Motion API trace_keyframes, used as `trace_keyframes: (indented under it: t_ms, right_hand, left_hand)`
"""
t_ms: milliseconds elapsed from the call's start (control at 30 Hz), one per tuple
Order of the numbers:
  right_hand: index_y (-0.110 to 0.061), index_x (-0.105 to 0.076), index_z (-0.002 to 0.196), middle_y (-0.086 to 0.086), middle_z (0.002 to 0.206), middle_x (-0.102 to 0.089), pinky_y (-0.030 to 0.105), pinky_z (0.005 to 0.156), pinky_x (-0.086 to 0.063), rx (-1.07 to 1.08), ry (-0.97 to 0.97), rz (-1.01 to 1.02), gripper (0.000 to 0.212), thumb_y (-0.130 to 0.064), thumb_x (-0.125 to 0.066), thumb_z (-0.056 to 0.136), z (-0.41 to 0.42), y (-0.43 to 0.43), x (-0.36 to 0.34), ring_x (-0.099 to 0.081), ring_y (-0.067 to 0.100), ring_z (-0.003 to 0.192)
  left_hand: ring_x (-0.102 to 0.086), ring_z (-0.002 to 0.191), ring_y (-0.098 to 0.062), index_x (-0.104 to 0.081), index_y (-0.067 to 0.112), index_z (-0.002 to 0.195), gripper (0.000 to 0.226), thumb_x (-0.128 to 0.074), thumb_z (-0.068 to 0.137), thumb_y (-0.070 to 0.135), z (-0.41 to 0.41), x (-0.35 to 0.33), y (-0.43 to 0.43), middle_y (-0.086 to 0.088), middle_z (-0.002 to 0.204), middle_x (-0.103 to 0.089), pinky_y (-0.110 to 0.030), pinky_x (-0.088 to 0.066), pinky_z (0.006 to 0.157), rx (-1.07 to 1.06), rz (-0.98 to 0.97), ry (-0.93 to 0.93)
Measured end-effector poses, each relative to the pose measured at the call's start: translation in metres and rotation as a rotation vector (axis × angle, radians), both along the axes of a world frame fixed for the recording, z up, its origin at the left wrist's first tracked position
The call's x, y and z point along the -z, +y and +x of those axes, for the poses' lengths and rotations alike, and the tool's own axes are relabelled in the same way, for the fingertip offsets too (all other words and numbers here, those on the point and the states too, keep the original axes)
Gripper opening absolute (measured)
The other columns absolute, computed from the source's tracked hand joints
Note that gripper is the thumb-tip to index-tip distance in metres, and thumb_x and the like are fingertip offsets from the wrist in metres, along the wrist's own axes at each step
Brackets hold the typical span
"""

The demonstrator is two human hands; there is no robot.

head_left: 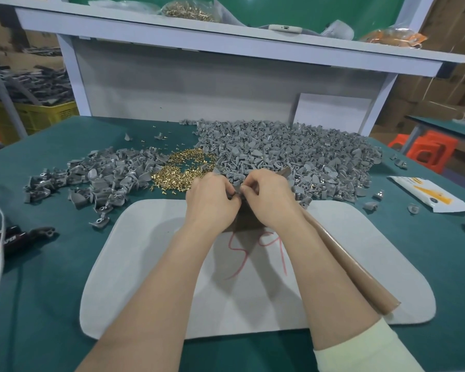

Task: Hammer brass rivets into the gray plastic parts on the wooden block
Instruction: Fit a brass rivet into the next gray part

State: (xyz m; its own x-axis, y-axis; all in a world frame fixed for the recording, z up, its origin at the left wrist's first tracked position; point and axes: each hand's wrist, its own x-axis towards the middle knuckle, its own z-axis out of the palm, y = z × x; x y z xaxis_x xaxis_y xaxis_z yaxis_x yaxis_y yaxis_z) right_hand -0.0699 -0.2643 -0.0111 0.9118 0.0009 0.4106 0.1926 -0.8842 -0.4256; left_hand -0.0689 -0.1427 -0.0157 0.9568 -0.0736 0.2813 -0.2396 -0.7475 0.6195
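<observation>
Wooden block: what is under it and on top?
The wooden block rests on a light gray mat. The left hand and right hand pinch a gray part above it, hiding its top.

Green-topped workbench (65, 264) fills the view, and at twelve o'clock a grey back panel (185, 89) rises under a white shelf (226, 41). Over at ten o'clock, a yellow crate (38, 116); at two o'clock, cardboard boxes (454, 76), orange stools (427, 149), a second green table (446, 127)

Teal-green counter (65, 264); pale gray mat (145, 264) marked with red scrawl (242, 251); gray plastic parts (293, 149); brass-gold rivets (183, 167); brown hammer handle (346, 264); yellow latticed crate (38, 116); orange stools (427, 149).
</observation>
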Motion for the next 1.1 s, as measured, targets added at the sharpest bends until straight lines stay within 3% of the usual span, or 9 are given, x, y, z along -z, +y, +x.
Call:
trace_keyframes:
  t_ms: [200,367,600,733,867,1000,1100]
  right_hand:
    - [-0.011,-0.061,0.091,-0.004,0.084,-0.047,0.023,0.072,-0.030,-0.002,-0.007,-0.032,0.009,-0.016,-0.054,0.092,-0.002,0.002,0.000,-0.043,0.014,0.082]
    - [-0.009,-0.060,0.091,-0.002,0.087,-0.047,0.026,0.078,-0.033,-0.002,0.000,-0.049,0.010,-0.015,-0.053,0.092,-0.002,0.004,-0.001,-0.050,0.021,0.091]
    - [-0.013,-0.054,0.086,-0.002,0.088,-0.046,0.029,0.077,-0.034,-0.020,0.020,-0.084,0.006,-0.015,-0.053,0.092,0.000,0.004,-0.002,-0.048,0.020,0.089]
    - [-0.011,-0.061,0.090,-0.002,0.087,-0.050,0.030,0.078,-0.040,-0.022,0.055,-0.037,0.009,-0.015,-0.054,0.092,0.000,0.001,-0.003,-0.047,0.017,0.084]
    - [-0.013,-0.071,0.092,0.004,0.092,-0.069,0.031,0.087,-0.047,-0.035,0.138,0.105,0.020,-0.012,-0.051,0.094,-0.001,-0.005,-0.009,-0.060,0.021,0.090]
    - [-0.015,-0.071,0.096,0.003,0.098,-0.070,0.037,0.094,-0.048,-0.015,0.172,0.196,0.024,-0.009,-0.048,0.094,-0.001,-0.008,-0.010,-0.064,0.021,0.096]
    - [-0.018,-0.070,0.094,0.000,0.091,-0.069,0.037,0.092,-0.049,-0.022,0.147,0.209,0.016,-0.012,-0.055,0.092,-0.001,-0.008,-0.008,-0.064,0.019,0.092]
  left_hand:
    - [-0.055,0.096,-0.032,-0.060,0.022,0.068,0.018,-0.061,0.085,0.026,-0.003,-0.001,0.000,-0.005,0.087,-0.063,-0.038,-0.048,0.082,-0.001,0.006,0.007]
    - [-0.053,0.093,-0.041,-0.038,0.022,0.050,0.040,-0.058,0.084,0.022,-0.006,-0.004,-0.001,-0.021,0.088,-0.061,-0.039,-0.045,0.075,-0.002,0.004,-0.007]
    - [-0.051,0.093,-0.044,-0.034,0.021,0.048,0.045,-0.058,0.085,0.021,-0.006,-0.004,-0.001,-0.022,0.082,-0.057,-0.040,-0.045,0.075,0.003,-0.006,-0.022]
    - [-0.052,0.093,-0.042,-0.037,0.022,0.049,0.043,-0.058,0.086,0.022,-0.004,-0.002,-0.001,-0.020,0.078,-0.055,-0.040,-0.045,0.076,0.001,-0.002,-0.012]
    - [-0.054,0.099,-0.032,-0.063,0.020,0.070,0.017,-0.060,0.086,0.022,-0.002,0.000,0.000,-0.008,0.095,-0.065,-0.040,-0.047,0.086,-0.006,-0.011,-0.024]
    - [-0.055,0.102,-0.029,-0.067,0.019,0.078,0.011,-0.061,0.087,0.022,0.001,0.003,0.000,-0.004,0.099,-0.065,-0.040,-0.047,0.088,-0.004,-0.014,-0.029]
    - [-0.054,0.104,-0.028,-0.070,0.017,0.084,0.009,-0.062,0.086,0.021,0.000,0.003,0.000,-0.004,0.103,-0.064,-0.040,-0.046,0.090,-0.011,-0.024,-0.034]
